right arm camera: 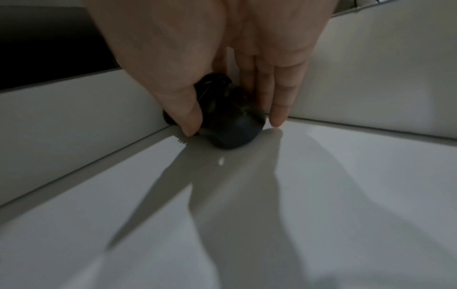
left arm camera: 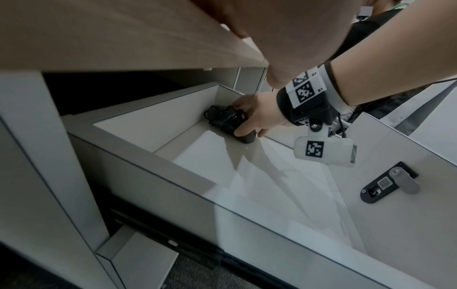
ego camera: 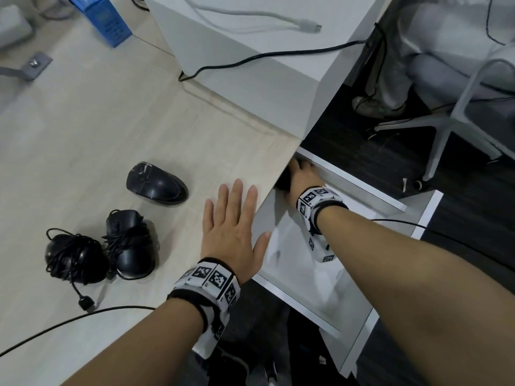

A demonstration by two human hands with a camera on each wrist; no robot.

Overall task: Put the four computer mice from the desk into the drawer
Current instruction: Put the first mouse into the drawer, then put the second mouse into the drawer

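Note:
Three black mice lie on the pale wooden desk (ego camera: 83, 135): a bare one (ego camera: 156, 185) and two wrapped in their cords (ego camera: 131, 242) (ego camera: 73, 257). My left hand (ego camera: 231, 218) rests flat and open on the desk edge, right of them. The white drawer (ego camera: 359, 188) stands pulled out below the desk. My right hand (ego camera: 302, 176) reaches into its far corner, thumb and fingers curled round the fourth mouse (left arm camera: 227, 122), cord-wrapped, which sits on the drawer floor (right arm camera: 296, 195). In the right wrist view the mouse (right arm camera: 227, 125) touches the drawer wall.
A black cable (ego camera: 69, 321) crosses the desk's near edge. A white unit (ego camera: 250, 79) with cables stands behind, a blue box (ego camera: 108, 23) at far left. A chair (ego camera: 451, 121) and a person's legs are at the right. A lock (left arm camera: 388, 183) sits inside the drawer front.

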